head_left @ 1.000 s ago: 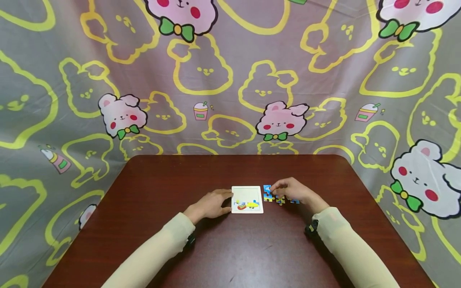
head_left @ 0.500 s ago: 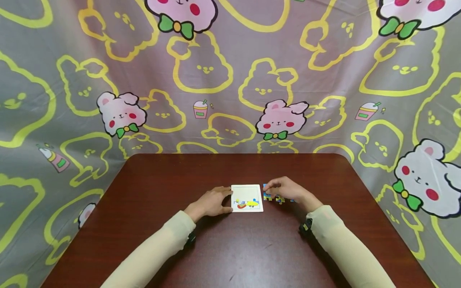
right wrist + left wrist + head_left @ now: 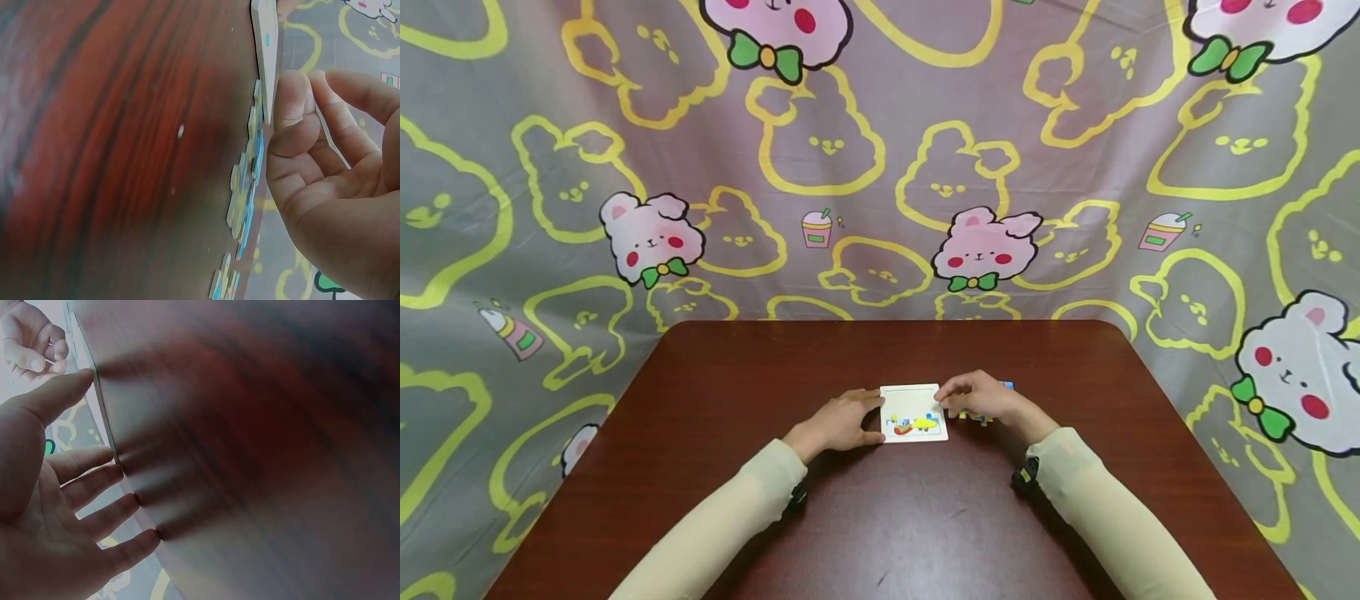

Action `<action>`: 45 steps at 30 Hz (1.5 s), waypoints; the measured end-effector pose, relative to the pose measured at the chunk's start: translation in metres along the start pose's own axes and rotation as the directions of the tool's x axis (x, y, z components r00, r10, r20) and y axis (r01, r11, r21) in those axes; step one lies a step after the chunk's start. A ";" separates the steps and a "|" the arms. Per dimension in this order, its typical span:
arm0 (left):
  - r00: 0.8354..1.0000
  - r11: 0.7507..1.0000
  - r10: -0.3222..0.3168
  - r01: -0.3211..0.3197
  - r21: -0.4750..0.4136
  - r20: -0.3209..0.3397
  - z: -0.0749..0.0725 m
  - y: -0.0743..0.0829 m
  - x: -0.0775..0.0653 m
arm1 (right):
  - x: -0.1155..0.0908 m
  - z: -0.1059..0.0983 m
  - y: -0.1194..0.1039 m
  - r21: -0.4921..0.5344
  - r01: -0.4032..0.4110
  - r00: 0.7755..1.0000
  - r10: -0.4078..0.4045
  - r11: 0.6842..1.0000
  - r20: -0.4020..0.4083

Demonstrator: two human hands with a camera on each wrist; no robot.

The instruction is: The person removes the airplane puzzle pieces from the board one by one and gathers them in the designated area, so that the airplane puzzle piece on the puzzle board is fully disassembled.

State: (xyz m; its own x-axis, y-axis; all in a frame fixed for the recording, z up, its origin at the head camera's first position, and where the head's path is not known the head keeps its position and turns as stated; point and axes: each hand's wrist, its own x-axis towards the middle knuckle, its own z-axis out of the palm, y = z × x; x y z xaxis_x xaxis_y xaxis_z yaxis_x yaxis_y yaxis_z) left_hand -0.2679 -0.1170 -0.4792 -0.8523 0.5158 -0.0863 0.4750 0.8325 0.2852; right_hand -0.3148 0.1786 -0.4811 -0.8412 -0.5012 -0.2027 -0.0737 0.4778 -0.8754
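Observation:
A white square puzzle board [image 3: 912, 402] lies on the table, with a colourful strip of picture along its near side. My left hand [image 3: 837, 425] touches the board's left edge with thumb and fingertips spread, as the left wrist view also shows. At the board's right edge is my right hand [image 3: 992, 402], its thumb and fingers pinching a puzzle piece that they almost wholly hide. Loose blue and yellow puzzle pieces [image 3: 244, 187] lie just right of the board, partly covered by that hand in the head view.
The dark red-brown wooden table [image 3: 895, 517] has rounded far corners. A grey curtain [image 3: 880, 167] with yellow outlines and rabbit faces hangs behind it and on both sides. A black band [image 3: 1025, 475] sits at the right wrist.
My right hand has moved left from the loose pieces to the board's right edge, fingers pinched, uncovering a blue piece behind the hand. My left hand has stayed at the board's left edge.

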 end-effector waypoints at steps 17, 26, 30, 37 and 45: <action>1.000 1.000 0.001 -0.001 0.003 0.007 -0.001 -0.001 0.002 | 0.011 0.020 -0.015 0.000 0.076 0.997 -0.076 0.997 0.027; 1.000 1.000 -0.014 0.014 0.007 0.017 -0.001 0.001 0.002 | 0.017 0.033 -0.023 -0.012 0.109 0.993 -0.109 0.994 0.039; 1.000 1.000 -0.009 0.009 0.004 0.008 -0.001 0.000 0.001 | 0.019 0.039 -0.028 -0.036 0.116 0.992 -0.114 0.993 0.044; 1.000 1.000 0.009 -0.009 -0.001 0.000 -0.001 0.000 0.002 | 0.024 0.047 -0.030 -0.058 0.123 0.991 -0.120 0.991 0.053; 1.000 1.000 0.001 -0.001 -0.023 0.008 -0.004 0.000 0.001 | 0.028 0.052 -0.028 -0.050 0.110 0.991 -0.106 0.993 0.077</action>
State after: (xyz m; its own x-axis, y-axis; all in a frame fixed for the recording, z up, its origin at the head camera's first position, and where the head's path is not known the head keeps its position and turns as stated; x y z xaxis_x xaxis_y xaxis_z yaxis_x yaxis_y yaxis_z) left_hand -0.2696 -0.1168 -0.4757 -0.8500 0.5184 -0.0937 0.4707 0.8272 0.3069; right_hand -0.3087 0.1140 -0.4848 -0.7848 -0.6032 -0.1423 -0.1925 0.4554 -0.8693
